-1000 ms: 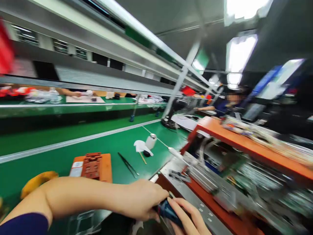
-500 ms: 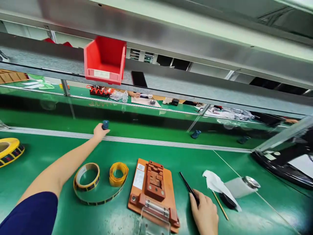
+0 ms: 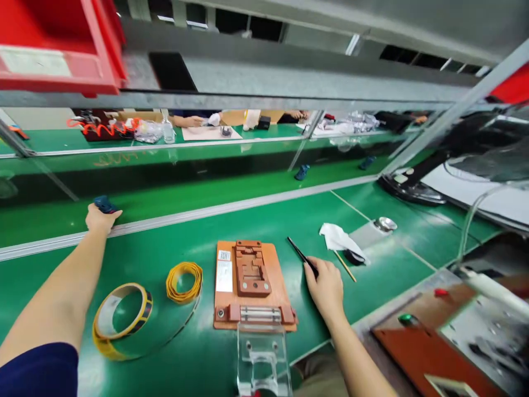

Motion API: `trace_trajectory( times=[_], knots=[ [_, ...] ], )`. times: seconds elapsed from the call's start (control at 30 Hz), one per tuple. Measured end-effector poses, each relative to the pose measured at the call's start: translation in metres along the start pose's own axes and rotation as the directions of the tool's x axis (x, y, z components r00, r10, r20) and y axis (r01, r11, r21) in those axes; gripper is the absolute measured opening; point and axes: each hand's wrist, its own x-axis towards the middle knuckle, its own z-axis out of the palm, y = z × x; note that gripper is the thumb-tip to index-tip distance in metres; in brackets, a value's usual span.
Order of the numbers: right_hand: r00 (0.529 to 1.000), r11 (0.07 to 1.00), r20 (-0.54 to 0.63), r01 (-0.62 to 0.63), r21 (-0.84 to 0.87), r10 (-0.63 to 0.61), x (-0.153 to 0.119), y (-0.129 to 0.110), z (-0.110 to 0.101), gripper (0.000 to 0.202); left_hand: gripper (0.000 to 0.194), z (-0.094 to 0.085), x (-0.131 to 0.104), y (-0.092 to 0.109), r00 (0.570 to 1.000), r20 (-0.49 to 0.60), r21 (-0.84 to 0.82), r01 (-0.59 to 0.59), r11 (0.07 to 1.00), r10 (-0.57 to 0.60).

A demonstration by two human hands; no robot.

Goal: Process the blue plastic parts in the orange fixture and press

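My left hand reaches out to the far left, at the rail along the bench's back, with its fingers around a small dark blue part. My right hand rests on the green bench, holding a thin black pen-like tool whose tip points away to the left. Between the arms lies an orange-brown fixture with a recessed block on it and a clear hinged cover folded toward me. Left of it are a yellow tape coil and a larger tape roll.
Right of my right hand lie a white cloth, a thin wooden stick and a white bottle. Another dark blue part stands beyond the rail. A red bin sits on the shelf overhead. People's hands show across the bench.
The view has swung to the right and down, so the bench items appear higher and further left. My left hand still holds the dark blue part, now seen more tilted.
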Motion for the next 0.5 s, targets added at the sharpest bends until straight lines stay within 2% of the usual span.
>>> trace_trajectory(
  times=[0.1, 0.17, 0.2, 0.23, 0.27, 0.3, 0.33, 0.37, 0.43, 0.47, 0.5],
  knots=[
    [0.999, 0.999, -0.001, -0.034, -0.012, 0.034, -0.002, -0.002, 0.000, 0.040, 0.097, 0.002, -0.004, 0.004, 0.998, -0.069, 0.069, 0.005, 0.998, 0.000],
    [0.999, 0.999, 0.006, -0.054, -0.010, 0.054, -0.003, -0.003, 0.000, 0.038, 0.105, 0.000, -0.022, 0.010, 0.988, -0.131, 0.113, -0.068, 0.991, 0.083],
    [0.998, 0.998, 0.011, -0.061, -0.007, 0.061, -0.003, -0.003, -0.001, 0.037, 0.100, -0.003, -0.036, 0.015, 0.977, -0.131, 0.134, -0.151, 0.979, 0.168],
    [0.998, 0.998, 0.015, -0.066, -0.004, 0.066, -0.003, -0.004, -0.001, 0.036, 0.090, -0.008, -0.054, 0.020, 0.959, -0.083, 0.141, -0.258, 0.956, 0.271],
    [0.997, 0.998, 0.018, -0.070, -0.003, 0.070, -0.003, -0.004, -0.001, 0.036, 0.075, -0.014, -0.076, 0.025, 0.921, 0.006, 0.135, -0.386, 0.913, 0.388],
    [0.997, 0.997, 0.022, -0.074, -0.003, 0.074, -0.003, -0.005, -0.002, 0.036, 0.059, -0.021, -0.100, 0.030, 0.862, 0.137, 0.094, -0.501, 0.860, 0.487],
    [0.997, 0.997, 0.026, -0.078, -0.004, 0.078, -0.002, -0.005, -0.002, 0.036, 0.046, -0.029, -0.127, 0.034, 0.774, 0.310, 0.012, -0.584, 0.812, 0.552],
    [0.996, 0.997, 0.029, -0.083, -0.006, 0.083, -0.002, -0.005, -0.002, 0.036, 0.041, -0.036, -0.154, 0.037, 0.657, 0.493, -0.056, -0.630, 0.775, 0.570],
    [0.995, 0.996, 0.034, -0.091, -0.007, 0.091, -0.002, -0.006, -0.003, 0.036, 0.043, -0.044, -0.203, 0.039, 0.459, 0.672, -0.098, -0.723, 0.684, 0.581],
    [0.995, 0.996, 0.036, -0.092, -0.004, 0.092, -0.002, -0.006, -0.003, 0.036, 0.045, -0.045, -0.223, 0.038, 0.369, 0.726, -0.101, -0.777, 0.621, 0.580],
    [0.995, 0.996, 0.038, -0.092, 0.002, 0.091, -0.002, -0.006, -0.003, 0.036, 0.048, -0.043, -0.238, 0.036, 0.316, 0.751, -0.093, -0.819, 0.566, 0.580]
  ],
)
